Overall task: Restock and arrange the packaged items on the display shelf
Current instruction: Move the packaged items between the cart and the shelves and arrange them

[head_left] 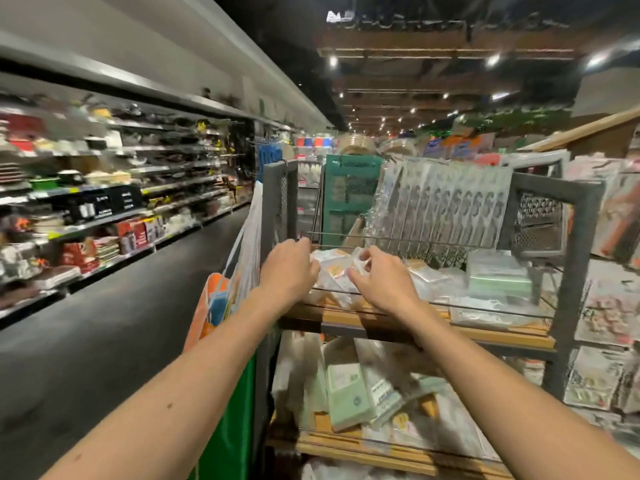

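The left forearm point(180, 375) and the right forearm point(485, 368) come up from the bottom of the frame and meet at the middle level of the display shelf point(502, 331), in the centre of the picture. There lies a pile of packets point(334, 271) in clear film, behind a thin wire rail point(491, 310) and on a wooden board.

The right hand point(384, 278) has its fingers bent on the near edge of the top packet and seems to pinch the film there. The left hand point(289, 268) is on the left end of the same pile. Its back is turned to the camera and its fingers bend down behind it, so it cannot be told if it holds a packet or only rests on it.

The packets look light, flat and soft, and the film is probably slippery, so a stack may slide apart. It is safer to take a few together by the two short ends, with the thumbs below, and not by one corner of the film.

To the right on the same level stand pale green boxes point(498, 278). Above hangs a row of clear bags point(446, 209). More green packs point(346, 393) lie in disorder on the lower level. At the left of the shelf frame hangs an orange and white bag point(214, 306).
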A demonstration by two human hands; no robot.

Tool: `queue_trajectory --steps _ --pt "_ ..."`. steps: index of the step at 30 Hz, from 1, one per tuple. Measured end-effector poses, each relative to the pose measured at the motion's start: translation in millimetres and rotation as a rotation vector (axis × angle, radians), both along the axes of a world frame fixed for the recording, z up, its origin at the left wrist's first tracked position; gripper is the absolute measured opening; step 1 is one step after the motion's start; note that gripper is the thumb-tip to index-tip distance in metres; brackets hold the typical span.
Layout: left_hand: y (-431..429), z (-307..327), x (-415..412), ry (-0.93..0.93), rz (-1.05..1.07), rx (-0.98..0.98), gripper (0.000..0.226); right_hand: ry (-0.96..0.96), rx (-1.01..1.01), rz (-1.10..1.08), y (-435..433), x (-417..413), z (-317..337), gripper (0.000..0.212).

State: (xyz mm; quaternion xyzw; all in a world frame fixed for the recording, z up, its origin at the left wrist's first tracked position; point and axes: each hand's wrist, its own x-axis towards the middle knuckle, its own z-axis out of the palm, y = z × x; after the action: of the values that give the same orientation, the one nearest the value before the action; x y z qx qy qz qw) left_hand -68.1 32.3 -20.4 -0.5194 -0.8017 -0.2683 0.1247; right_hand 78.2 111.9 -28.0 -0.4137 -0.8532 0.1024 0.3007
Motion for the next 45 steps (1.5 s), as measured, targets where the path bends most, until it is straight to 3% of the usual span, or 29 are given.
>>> queue_trajectory --steps 6,11,15,18,24,29,33,41,45 --pt "34.2 7.0 -2.6 0.271 0.181 -0.281 0.024 -0.156 -0.085 0.014 30.5 -26.9 -7.1 0.053" --pt "50.2 -0.1 -3.4 0.430 0.252 -0.419 0.025 -0.144 -0.102 0.015 34.6 -32.2 -12.4 0.050" --pt "54.1 -7.0 -6.1 0.416 0.281 -0.385 0.023 -0.108 -0.088 0.019 31.5 -34.8 -15.1 0.045" --pt "54.4 -11.5 -8.9 0.375 0.268 -0.322 0.028 0.027 -0.043 -0.009 30.1 -31.7 -20.8 0.045" --pt "28.4 -5.5 -8.9 0.367 0.099 0.038 0.012 0.295 0.145 -0.016 20.6 -18.4 -24.6 0.048" --pt "-38.5 2.4 -5.4 0.281 -0.105 0.297 0.017 0.452 0.292 0.078 -20.9 -9.5 -20.8 0.046" --pt "-116.9 -18.8 -13.8 0.170 -0.121 0.399 0.025 0.467 0.252 0.205 -74.1 -17.7 -43.5 0.042" --pt "-249.9 -151.5 -58.2 -0.173 0.118 0.340 0.042 0.291 0.032 0.421 -184.9 -74.3 -154.1 0.045" --pt "-322.3 -256.8 -65.9 -0.465 0.321 0.266 0.030 0.061 -0.133 0.550 -250.4 -106.6 -239.0 0.045"
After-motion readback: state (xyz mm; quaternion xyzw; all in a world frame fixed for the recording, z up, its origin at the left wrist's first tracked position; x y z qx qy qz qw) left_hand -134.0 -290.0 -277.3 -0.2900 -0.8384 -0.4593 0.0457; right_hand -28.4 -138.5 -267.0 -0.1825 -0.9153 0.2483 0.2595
